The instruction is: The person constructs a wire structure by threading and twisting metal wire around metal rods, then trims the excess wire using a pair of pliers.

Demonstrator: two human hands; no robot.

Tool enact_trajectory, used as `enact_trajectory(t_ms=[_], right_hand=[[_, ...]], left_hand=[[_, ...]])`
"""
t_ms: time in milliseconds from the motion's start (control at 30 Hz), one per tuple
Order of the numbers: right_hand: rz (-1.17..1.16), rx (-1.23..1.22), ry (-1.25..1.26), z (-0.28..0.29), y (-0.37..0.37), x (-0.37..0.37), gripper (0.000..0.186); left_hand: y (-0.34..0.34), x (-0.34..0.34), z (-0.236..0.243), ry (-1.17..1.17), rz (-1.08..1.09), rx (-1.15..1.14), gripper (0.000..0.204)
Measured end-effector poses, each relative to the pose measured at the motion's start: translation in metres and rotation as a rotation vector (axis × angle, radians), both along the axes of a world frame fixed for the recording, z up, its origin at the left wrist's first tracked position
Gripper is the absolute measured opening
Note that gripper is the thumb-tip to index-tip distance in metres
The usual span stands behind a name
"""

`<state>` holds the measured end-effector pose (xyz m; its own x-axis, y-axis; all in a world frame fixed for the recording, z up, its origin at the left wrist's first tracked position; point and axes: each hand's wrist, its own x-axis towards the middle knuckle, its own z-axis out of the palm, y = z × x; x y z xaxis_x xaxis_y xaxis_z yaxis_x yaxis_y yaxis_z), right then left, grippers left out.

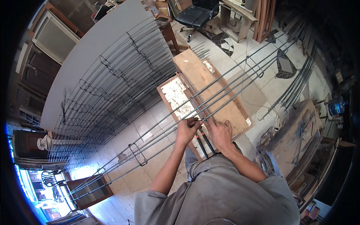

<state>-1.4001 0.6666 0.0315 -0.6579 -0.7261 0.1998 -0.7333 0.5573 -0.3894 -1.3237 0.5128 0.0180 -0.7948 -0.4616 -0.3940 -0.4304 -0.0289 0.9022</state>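
Note:
A long cage of steel rods with square ties (254, 66) runs diagonally in front of me. My left hand (187, 130) is closed in a pinch at a crossing of a rod and a tie near the middle, its held item too small to make out. My right hand (219, 133) is beside it at the same crossing, fingers bent, what they grip hidden. Pliers with black and red handles (206, 144) lie just below my hands, their jaws partly hidden. Beneath the cage are a tan wooden board (187, 62) and a white-patched wooden panel (168, 92).
Many finished rod cages (112, 82) lean along a large grey board (65, 97) at left. A black office chair (193, 18) stands at the back. Loose rods (296, 86), a cluttered bench (288, 142) and a blue water bottle (335, 107) are at right.

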Motion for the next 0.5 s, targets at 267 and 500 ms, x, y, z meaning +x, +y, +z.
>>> enact_trajectory(t_ms=[267, 500], right_hand=[[0.005, -0.034, 0.001, -0.001, 0.002, 0.002, 0.022], [-0.005, -0.109, -0.001, -0.004, 0.0, 0.004, 0.021]], left_hand=[[0.0, 0.007, 0.014, -0.137, -0.136, -0.347, 0.041], [-0.002, 0.0, 0.011, 0.033, -0.137, -0.127, 0.031]])
